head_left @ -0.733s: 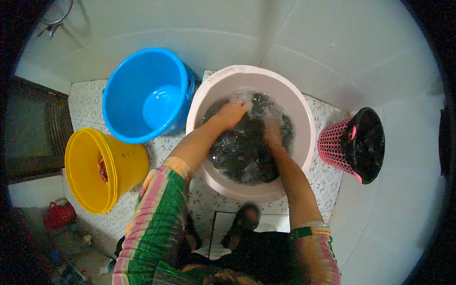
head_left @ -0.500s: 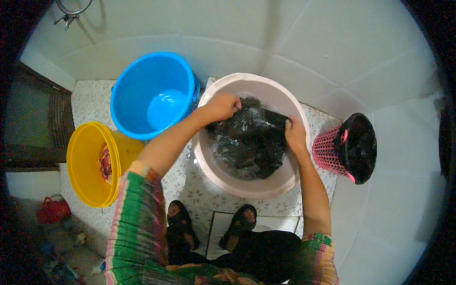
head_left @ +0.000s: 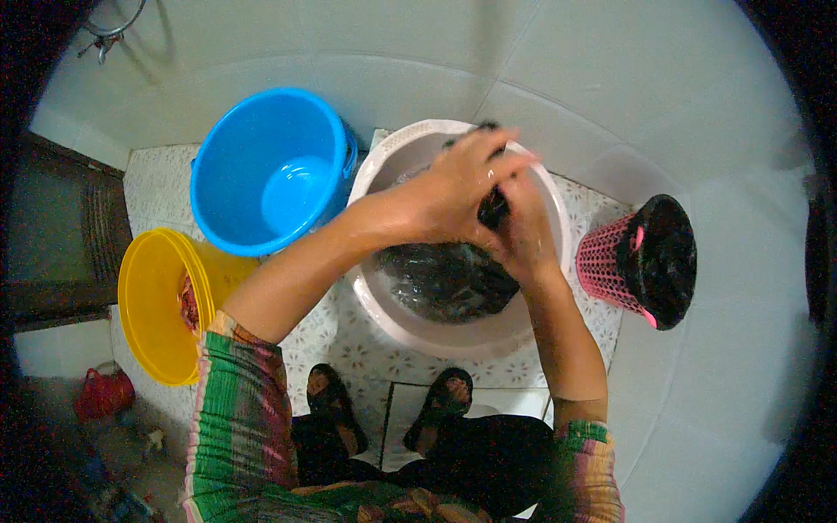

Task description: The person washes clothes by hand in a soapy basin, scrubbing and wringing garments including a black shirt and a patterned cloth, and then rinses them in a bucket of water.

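Head view shows the left hand [head_left: 462, 187] and right hand [head_left: 527, 234] in a closed grip on wet black cloth [head_left: 445, 281], mostly down in the pale tub [head_left: 471, 338], probably limp, slippery, water-heavy, best held by thick folds.

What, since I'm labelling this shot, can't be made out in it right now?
All in the head view:
Left hand and right hand: blurred and overlapping, so their exact grip is unclear.
Black cloth: partly hidden behind the hands; its full shape can't be told.
Reddish item in the yellow bucket: partly hidden by the bucket's rim.
Metal fixture: cut off by the top edge.
Pink basket: its black liner hides the inner wall.
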Available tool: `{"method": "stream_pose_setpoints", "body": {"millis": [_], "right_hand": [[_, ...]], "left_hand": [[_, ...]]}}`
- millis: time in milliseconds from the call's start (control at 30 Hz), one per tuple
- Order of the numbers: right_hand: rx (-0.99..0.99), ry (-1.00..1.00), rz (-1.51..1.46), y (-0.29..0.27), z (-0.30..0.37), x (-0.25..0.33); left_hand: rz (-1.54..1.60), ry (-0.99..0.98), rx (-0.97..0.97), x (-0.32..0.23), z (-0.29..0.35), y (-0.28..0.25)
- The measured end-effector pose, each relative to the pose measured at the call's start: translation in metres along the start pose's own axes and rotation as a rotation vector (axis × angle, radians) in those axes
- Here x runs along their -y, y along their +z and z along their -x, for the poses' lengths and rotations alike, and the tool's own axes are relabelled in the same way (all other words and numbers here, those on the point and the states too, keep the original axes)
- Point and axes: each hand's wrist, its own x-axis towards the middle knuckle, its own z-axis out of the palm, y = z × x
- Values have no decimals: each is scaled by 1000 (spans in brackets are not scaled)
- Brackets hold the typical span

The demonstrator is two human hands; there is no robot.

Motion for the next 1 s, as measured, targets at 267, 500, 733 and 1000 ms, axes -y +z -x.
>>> {"method": "stream_pose_setpoints", "body": {"millis": [267, 500, 733, 1000], "right_hand": [[190, 144, 967, -25, 22, -140], [536, 300, 1519, 7, 13, -222], [630, 459, 1475, 3, 1, -222], [158, 242, 540, -51, 29, -107]], "left_hand": [[-293, -622, 554, 95, 86, 106], [-200, -658, 498, 133, 75, 141], [-174, -367, -188, 149, 75, 167], [205, -332, 116, 80, 70, 87]]}}
